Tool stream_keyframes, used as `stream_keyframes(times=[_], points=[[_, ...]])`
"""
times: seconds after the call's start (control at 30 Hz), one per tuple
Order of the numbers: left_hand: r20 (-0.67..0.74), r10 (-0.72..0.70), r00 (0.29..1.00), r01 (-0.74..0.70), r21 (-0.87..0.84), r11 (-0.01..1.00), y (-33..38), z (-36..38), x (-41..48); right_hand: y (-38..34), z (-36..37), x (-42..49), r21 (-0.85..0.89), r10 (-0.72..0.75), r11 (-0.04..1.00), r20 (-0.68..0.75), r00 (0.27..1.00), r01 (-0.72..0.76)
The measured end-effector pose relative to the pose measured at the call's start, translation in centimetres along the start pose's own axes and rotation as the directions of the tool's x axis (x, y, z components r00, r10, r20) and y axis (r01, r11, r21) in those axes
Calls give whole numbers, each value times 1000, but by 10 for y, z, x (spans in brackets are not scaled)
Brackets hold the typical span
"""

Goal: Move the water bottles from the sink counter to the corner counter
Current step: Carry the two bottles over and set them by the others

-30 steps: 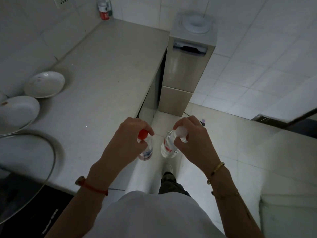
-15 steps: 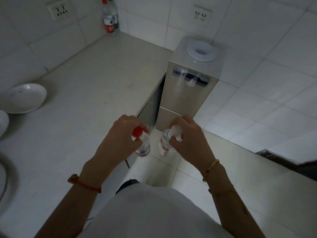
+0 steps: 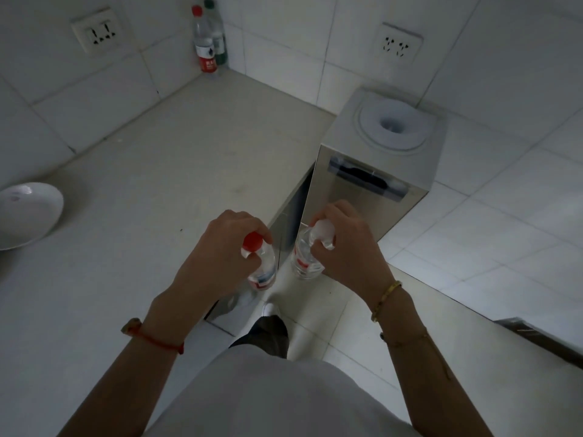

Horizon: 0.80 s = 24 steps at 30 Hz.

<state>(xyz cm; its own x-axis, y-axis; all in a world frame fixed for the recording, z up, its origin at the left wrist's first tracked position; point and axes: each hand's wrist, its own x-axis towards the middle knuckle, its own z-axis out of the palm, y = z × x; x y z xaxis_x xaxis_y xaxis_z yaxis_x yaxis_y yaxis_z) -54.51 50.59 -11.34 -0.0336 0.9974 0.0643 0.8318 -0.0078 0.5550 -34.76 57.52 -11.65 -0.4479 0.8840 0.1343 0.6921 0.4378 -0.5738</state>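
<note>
My left hand [image 3: 217, 257] grips a small clear water bottle with a red cap [image 3: 260, 266] by its neck, hanging at the counter's front edge. My right hand [image 3: 347, 247] holds a second clear bottle with a white cap [image 3: 306, 260] the same way, over the floor gap beside the counter. Both bottles hang upright, close together. In the far corner of the pale counter [image 3: 176, 171], against the tiled walls, stand a red-capped bottle [image 3: 205, 45] and a green-capped bottle [image 3: 217, 36] behind it.
A white dish [image 3: 25, 212] lies at the counter's left edge. A silver water dispenser [image 3: 375, 171] stands on the floor right of the counter. Wall sockets [image 3: 99, 31] sit above the counter. My shoe [image 3: 271, 310] shows on the tiled floor below.
The view has tilted up and moved toward the corner; the two corner bottles are now fully in sight, the plates slid out left. Both hands keep hold of their bottles.
</note>
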Motion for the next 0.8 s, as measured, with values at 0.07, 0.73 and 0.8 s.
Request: stream_keyframes(times=[0.07,0.73,0.8], points=[[-13,10,1000,-10,5,1000,-6,1,25,6,-1,25,1,-3,1000,12,1000,3],[-106,-104,989,98,-60,993,-37,-32,199,37,-1,232,62,-94,994,75,993,89],[-123,-123,985,118,-53,992,-40,-35,209,39,1,248,70,-107,992,88,990,101]])
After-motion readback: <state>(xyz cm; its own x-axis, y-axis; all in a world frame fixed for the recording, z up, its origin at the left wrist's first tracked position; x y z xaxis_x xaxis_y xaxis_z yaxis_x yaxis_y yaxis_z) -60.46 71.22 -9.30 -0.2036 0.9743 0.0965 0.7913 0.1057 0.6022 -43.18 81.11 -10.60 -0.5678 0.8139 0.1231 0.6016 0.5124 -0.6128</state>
